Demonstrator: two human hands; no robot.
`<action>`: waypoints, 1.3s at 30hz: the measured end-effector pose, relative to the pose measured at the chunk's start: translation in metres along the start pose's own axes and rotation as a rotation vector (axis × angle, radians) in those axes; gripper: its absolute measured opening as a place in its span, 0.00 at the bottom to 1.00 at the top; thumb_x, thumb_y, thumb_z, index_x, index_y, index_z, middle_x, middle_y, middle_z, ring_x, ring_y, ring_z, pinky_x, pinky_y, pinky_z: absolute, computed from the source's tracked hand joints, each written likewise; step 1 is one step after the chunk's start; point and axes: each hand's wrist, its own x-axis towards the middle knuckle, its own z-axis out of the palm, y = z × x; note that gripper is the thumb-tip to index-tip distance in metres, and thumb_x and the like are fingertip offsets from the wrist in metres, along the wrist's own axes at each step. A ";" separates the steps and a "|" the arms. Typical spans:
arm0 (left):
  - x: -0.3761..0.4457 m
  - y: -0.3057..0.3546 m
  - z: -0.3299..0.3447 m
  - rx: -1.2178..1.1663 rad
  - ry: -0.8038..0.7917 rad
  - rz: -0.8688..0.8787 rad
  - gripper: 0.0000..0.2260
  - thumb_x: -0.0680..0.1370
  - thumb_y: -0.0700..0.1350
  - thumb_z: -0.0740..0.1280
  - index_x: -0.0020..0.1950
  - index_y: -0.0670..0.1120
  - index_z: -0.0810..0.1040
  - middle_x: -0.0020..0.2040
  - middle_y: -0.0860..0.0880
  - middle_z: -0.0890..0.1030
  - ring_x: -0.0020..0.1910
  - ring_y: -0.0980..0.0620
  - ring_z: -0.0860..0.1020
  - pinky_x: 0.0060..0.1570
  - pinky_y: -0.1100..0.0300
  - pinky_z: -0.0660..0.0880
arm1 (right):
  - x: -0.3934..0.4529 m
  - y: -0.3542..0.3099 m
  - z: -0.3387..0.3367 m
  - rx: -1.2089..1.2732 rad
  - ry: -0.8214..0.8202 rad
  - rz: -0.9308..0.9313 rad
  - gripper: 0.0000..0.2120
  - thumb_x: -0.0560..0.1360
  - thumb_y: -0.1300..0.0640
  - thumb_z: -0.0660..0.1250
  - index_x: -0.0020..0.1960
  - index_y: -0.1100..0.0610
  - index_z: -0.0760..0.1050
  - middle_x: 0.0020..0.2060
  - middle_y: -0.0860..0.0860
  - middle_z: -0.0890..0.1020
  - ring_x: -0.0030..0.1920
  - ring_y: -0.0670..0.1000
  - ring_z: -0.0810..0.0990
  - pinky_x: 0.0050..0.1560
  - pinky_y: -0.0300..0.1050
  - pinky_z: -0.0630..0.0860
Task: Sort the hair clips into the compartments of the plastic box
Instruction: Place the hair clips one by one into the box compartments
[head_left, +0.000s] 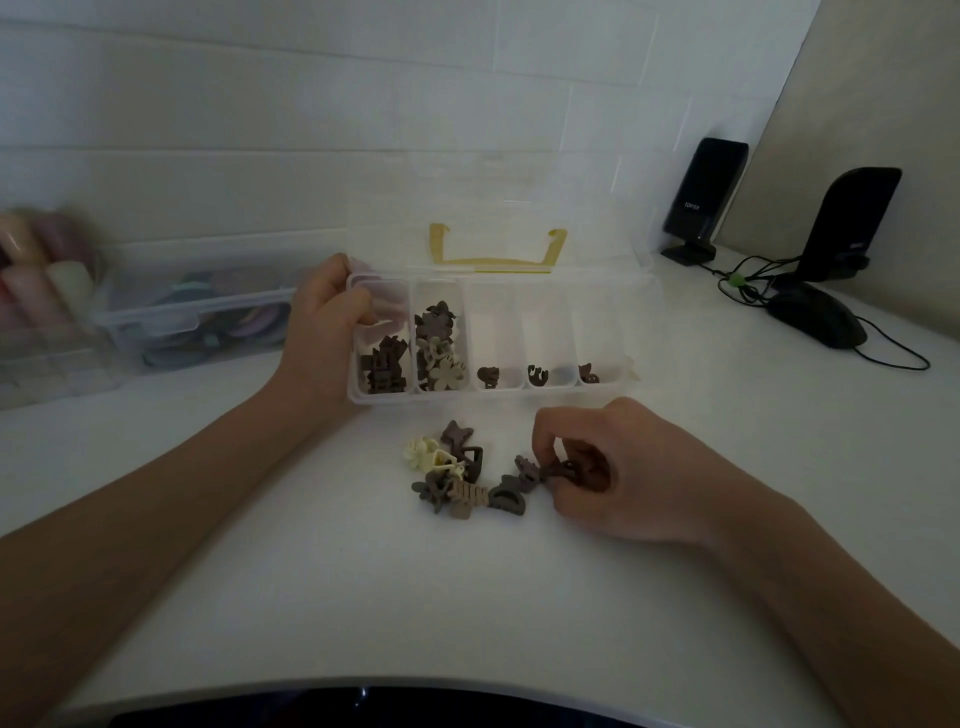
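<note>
Sorting is under way, not finished. The plastic box (498, 392) sits open on the white table (311, 571), lid back against the wall, five compartments in a row. Leftmost compartment: dark brown clips. Second: fullest, flower-shaped clips in brown and cream. The three to the right: a clip or two each, at the near end.

Loose pile of hair clips (457, 475) lies on the table just in front of the box, mixed brown, taupe and cream.

Left hand (324, 317) grips the box's left end, fingers curled over the rim into the leftmost compartment, apparently steadying it. Right hand (587, 462) is at the pile's right edge, thumb and fingertips pinching a dark brown clip (558, 470); whether it is off the table yet cannot be told.

Step in hand: picking one clip from the pile. Next move likely calls for lifting it free without dragging neighbours, reading its shape, then carrying it over the box's near wall to the matching compartment.

Speakers (701, 197) and mouse (818, 314) stand well apart at right; a second clear container (197, 312) at left.
</note>
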 end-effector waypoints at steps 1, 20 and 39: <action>0.000 0.000 0.000 -0.005 0.000 0.000 0.15 0.70 0.24 0.49 0.37 0.42 0.67 0.28 0.55 0.77 0.29 0.61 0.76 0.27 0.67 0.74 | 0.000 0.000 0.001 -0.010 0.014 -0.006 0.07 0.67 0.56 0.67 0.40 0.48 0.70 0.24 0.45 0.71 0.27 0.47 0.71 0.27 0.36 0.65; -0.003 -0.007 0.000 -0.007 -0.022 0.098 0.07 0.63 0.34 0.54 0.36 0.43 0.67 0.30 0.54 0.72 0.28 0.60 0.72 0.27 0.69 0.71 | 0.017 0.000 0.002 -0.026 0.594 0.048 0.14 0.76 0.41 0.55 0.56 0.46 0.72 0.35 0.36 0.67 0.37 0.38 0.70 0.34 0.27 0.65; 0.000 -0.012 -0.004 0.004 -0.020 0.091 0.10 0.62 0.34 0.54 0.40 0.42 0.69 0.36 0.47 0.73 0.33 0.56 0.74 0.31 0.64 0.75 | 0.009 -0.008 0.010 -0.141 0.319 -0.096 0.12 0.75 0.43 0.61 0.49 0.48 0.78 0.24 0.42 0.68 0.24 0.40 0.66 0.28 0.31 0.64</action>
